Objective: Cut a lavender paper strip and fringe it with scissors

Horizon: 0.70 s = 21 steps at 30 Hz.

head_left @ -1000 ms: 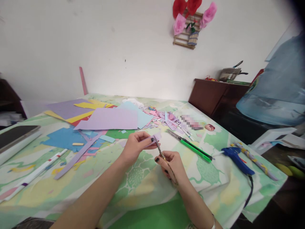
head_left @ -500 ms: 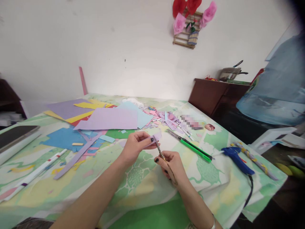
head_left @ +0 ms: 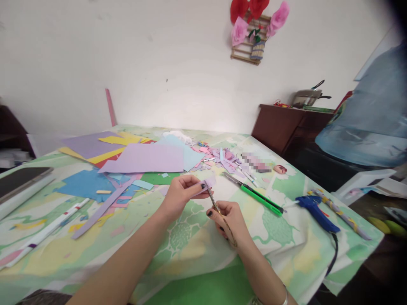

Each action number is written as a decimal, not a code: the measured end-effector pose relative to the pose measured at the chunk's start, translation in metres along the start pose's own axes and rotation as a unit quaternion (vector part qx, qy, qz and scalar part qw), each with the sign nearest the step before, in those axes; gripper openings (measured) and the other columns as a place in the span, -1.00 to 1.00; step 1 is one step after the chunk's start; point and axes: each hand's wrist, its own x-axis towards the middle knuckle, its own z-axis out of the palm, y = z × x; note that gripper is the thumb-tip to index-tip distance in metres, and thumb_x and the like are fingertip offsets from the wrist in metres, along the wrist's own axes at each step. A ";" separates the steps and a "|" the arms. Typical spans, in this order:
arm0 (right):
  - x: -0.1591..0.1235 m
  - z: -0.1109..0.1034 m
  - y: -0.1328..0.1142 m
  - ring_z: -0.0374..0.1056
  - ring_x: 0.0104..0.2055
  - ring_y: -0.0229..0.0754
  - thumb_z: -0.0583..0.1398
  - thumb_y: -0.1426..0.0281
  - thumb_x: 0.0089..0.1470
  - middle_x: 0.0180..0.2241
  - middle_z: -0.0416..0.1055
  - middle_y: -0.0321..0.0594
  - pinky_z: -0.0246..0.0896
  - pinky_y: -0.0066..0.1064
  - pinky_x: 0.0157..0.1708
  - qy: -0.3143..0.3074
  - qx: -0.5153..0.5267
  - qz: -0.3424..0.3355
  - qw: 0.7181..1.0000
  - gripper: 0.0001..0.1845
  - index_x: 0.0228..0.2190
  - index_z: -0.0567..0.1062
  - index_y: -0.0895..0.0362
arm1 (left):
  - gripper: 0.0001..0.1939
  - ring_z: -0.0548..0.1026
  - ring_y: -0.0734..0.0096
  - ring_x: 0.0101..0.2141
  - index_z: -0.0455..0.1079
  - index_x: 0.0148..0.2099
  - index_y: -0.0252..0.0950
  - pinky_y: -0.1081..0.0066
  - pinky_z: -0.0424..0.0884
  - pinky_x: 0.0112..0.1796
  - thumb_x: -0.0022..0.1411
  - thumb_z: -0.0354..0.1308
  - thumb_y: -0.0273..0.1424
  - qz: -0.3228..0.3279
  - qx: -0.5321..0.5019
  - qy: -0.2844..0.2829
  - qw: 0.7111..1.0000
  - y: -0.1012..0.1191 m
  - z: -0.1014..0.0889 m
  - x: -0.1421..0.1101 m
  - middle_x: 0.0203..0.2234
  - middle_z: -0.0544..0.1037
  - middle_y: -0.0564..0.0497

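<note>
Left hand (head_left: 179,197) pinches lilac paper (head_left: 211,182); right hand (head_left: 232,218) grips scissors (head_left: 215,206), one blade perhaps hidden beneath the paper

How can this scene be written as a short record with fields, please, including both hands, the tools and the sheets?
Left hand: holds a small lilac piece
Right hand: holds scissors, blades at that piece
To the right: green utility knife, blue glue gun
Beyond hands: large lilac sheet, overlapping a light blue sheet
Surface: patterned tablecloth
</note>
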 end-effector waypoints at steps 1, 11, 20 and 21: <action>0.000 -0.001 0.001 -0.16 -0.82 -0.49 0.35 0.18 -0.26 -0.84 0.01 -0.51 -0.30 -0.58 -0.84 -0.009 0.002 -0.011 1.000 -0.57 -0.68 0.26 0.16 | -0.81 0.58 0.26 -0.39 0.42 -0.43 -0.39 0.30 0.51 -0.27 0.01 0.30 -0.36 0.000 0.000 0.001 1.000 0.000 0.000 0.000 -0.50 0.59 -0.05; 0.003 -0.004 0.011 -0.19 -0.80 -0.50 0.30 0.20 -0.15 -0.80 -0.02 -0.52 -0.30 -0.60 -0.83 -0.040 0.034 -0.047 0.998 -0.64 -0.62 0.30 0.18 | -0.82 0.58 0.27 -0.39 0.39 -0.43 -0.39 0.30 0.52 -0.26 0.04 0.27 -0.37 0.012 -0.002 0.002 1.000 0.001 0.000 -0.001 -0.49 0.59 -0.06; 0.001 -0.001 0.005 -0.18 -0.80 -0.50 0.33 0.27 -0.21 -0.82 0.00 -0.53 -0.29 -0.60 -0.83 -0.025 0.035 -0.027 0.999 -0.67 -0.64 0.31 0.18 | -0.83 0.58 0.28 -0.39 0.37 -0.44 -0.38 0.29 0.51 -0.25 0.04 0.27 -0.38 0.014 0.002 0.008 1.000 -0.001 0.001 0.001 -0.48 0.59 -0.06; 0.001 -0.001 0.005 -0.18 -0.81 -0.50 0.33 0.28 -0.22 -0.82 0.00 -0.53 -0.29 -0.60 -0.83 -0.023 0.034 -0.024 0.999 -0.68 -0.64 0.31 0.18 | -0.82 0.58 0.28 -0.40 0.38 -0.44 -0.38 0.29 0.51 -0.25 0.04 0.27 -0.38 0.015 0.003 0.008 1.000 -0.001 0.000 0.001 -0.49 0.59 -0.06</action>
